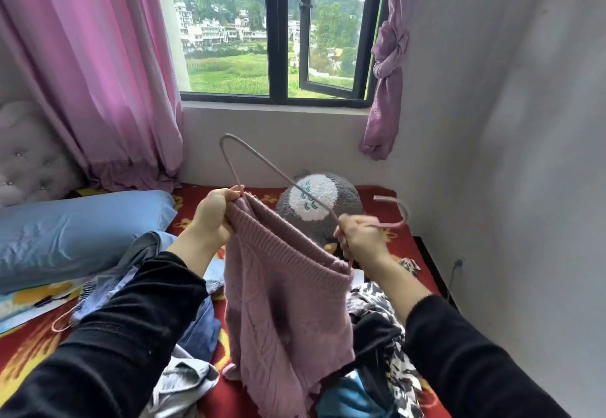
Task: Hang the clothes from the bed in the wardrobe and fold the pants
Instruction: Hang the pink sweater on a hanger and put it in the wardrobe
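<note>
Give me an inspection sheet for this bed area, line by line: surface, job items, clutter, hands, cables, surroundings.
Surface: bed, red patterned sheet, strewn with clothes.
Job's things: pink sweater held up by its ribbed hem; hanger above it, hook pointing right; jeans unfolded.
Clutter: blue pillow, plush toy, spotted garment.
Grippers: left hand grips the sweater hem; right hand grips the hanger.
Cables: dark cord at a wall socket, right of the bed.
Surroundings: open window, pink curtains, tufted headboard.

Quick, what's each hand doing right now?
Left hand: fingers grip the sweater edge.
Right hand: fingers curled round the hanger.
</note>
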`<state>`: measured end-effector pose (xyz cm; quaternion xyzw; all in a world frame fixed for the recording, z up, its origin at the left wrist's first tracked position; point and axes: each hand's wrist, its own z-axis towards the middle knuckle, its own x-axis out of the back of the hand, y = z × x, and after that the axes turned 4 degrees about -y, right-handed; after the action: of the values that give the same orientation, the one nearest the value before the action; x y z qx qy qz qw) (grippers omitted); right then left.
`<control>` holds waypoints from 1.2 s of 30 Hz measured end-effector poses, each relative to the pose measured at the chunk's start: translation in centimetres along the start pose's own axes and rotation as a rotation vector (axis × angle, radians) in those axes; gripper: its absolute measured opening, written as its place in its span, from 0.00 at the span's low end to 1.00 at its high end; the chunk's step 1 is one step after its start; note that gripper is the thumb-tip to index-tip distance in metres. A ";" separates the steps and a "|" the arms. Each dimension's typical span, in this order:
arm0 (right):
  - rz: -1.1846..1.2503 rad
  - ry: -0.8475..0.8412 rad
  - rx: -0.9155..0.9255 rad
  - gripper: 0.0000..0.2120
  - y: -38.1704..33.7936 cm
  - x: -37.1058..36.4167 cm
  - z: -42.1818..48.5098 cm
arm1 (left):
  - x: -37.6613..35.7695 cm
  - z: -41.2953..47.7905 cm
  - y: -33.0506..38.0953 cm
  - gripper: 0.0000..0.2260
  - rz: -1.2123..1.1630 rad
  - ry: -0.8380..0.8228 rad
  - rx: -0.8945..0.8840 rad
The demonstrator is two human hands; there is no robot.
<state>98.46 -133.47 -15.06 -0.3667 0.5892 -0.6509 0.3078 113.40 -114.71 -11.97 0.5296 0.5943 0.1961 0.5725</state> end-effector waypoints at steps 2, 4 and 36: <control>0.004 -0.022 -0.072 0.21 2.8 0.2 -0.8 | 0.1 -0.1 0.2 0.09 -0.085 -0.017 0.029; -0.005 -0.053 -0.104 0.20 4.1 0.7 -1.0 | 0.5 -0.3 0.1 0.11 -0.130 -0.032 0.075; -0.613 -0.377 0.130 0.20 -0.5 -1.0 -0.4 | 4.5 -2.6 0.5 0.16 1.427 0.076 -0.463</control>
<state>98.65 -132.36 -14.70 -0.6197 0.3421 -0.6698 0.2243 112.23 -109.74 -12.99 0.6451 0.0698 0.6579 0.3823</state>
